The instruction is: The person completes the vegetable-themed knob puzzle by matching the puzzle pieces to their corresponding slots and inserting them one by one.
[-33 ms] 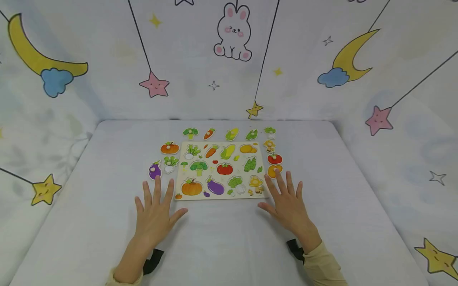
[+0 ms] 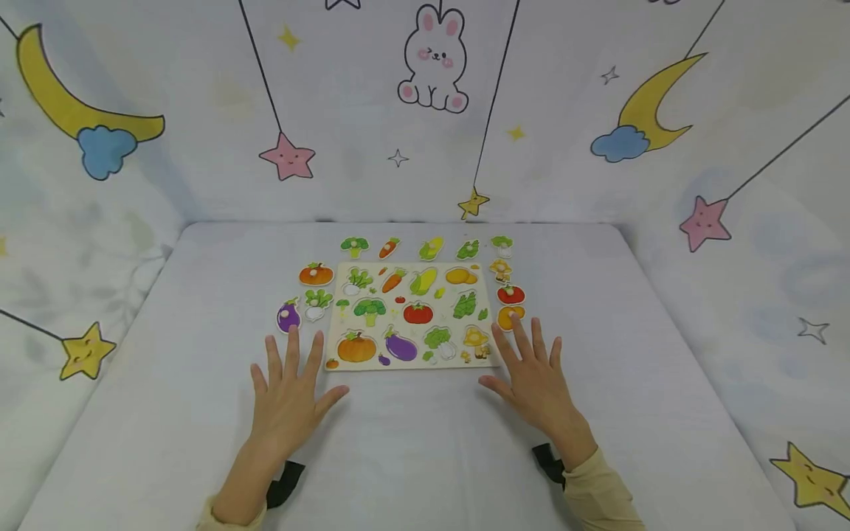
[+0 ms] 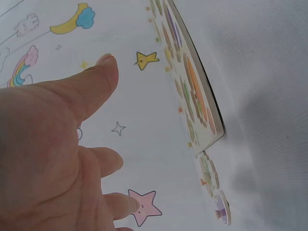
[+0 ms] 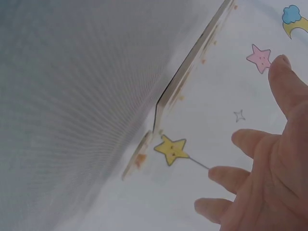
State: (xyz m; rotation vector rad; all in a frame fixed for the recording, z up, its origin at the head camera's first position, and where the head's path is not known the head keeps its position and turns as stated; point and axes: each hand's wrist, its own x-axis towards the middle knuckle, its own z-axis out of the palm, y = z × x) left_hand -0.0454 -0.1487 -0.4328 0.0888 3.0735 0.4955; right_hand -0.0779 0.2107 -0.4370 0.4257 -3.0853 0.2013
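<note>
A wooden vegetable puzzle board (image 2: 392, 363) lies mid-table with printed pictures on it. My left hand (image 2: 285, 405) has its fingers spread at the board's lower left, its fingertips just below the eggplant piece (image 2: 288, 316). Beyond it are the radish piece (image 2: 317, 304) and the pumpkin piece (image 2: 316, 274). On the other side my right hand (image 2: 534, 387), also spread and holding nothing, reaches toward the orange potato-like piece (image 2: 510, 318). The tomato piece (image 2: 510, 295) and mushroom piece (image 2: 501, 271) sit above that one. In both wrist views the palms show bare.
Along the board's far edge lie the broccoli piece (image 2: 355, 247), carrot piece (image 2: 389, 248), corn piece (image 2: 431, 248), a leafy green piece (image 2: 468, 249) and a cabbage piece (image 2: 502, 246). White cloth covers the table (image 2: 412, 450); a cartoon-printed backdrop (image 2: 352, 96) rises behind it.
</note>
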